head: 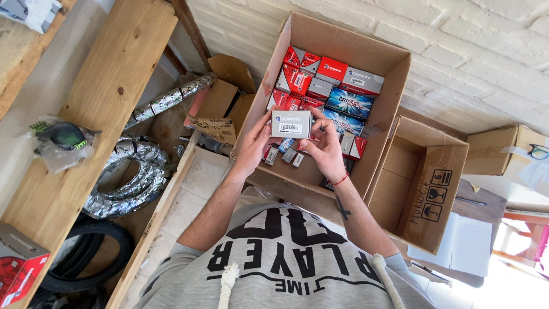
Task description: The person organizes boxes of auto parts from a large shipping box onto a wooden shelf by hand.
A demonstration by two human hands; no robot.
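Observation:
I hold a small grey box with a white barcode label (291,123) in front of me, over a large open cardboard box (389,109). My left hand (254,143) grips the small box's left end and my right hand (326,150) grips its right end. Inside the large box lie several red, grey and blue packages (326,86) stacked toward the far side, with a few tiny boxes (289,154) loose near my hands.
An empty open cardboard box (426,183) stands to the right, smaller cartons (226,100) to the left. Foil-wrapped pipes (137,171) and a black tyre (86,257) lie beside a wooden plank shelf (108,97) holding a bagged part (60,143) and a red box (17,269).

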